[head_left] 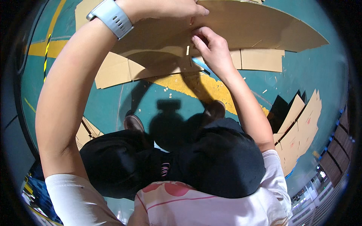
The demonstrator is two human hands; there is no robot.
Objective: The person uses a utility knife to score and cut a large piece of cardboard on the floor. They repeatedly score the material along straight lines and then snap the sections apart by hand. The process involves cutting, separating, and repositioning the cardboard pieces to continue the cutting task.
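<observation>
A large flat sheet of brown cardboard (pixel 241 26) is held up in front of me, above the green floor. My left hand (pixel 166 7), with a pale grey watch (pixel 111 17) on the wrist, presses on the cardboard near its middle. My right hand (pixel 213 49) pinches the sheet's lower edge, fingers curled around it. A thin blue tool (pixel 201 64) pokes out below the right hand; whether the hand grips it I cannot tell. A small cardboard tab (pixel 187 50) hangs between the two hands.
More flattened cardboard pieces (pixel 117 71) lie on the green floor with a yellow stripe (pixel 196 84). A stack of cardboard (pixel 301 128) leans at the right. My brown shoes (pixel 134 122) and black trousers (pixel 211 158) show below.
</observation>
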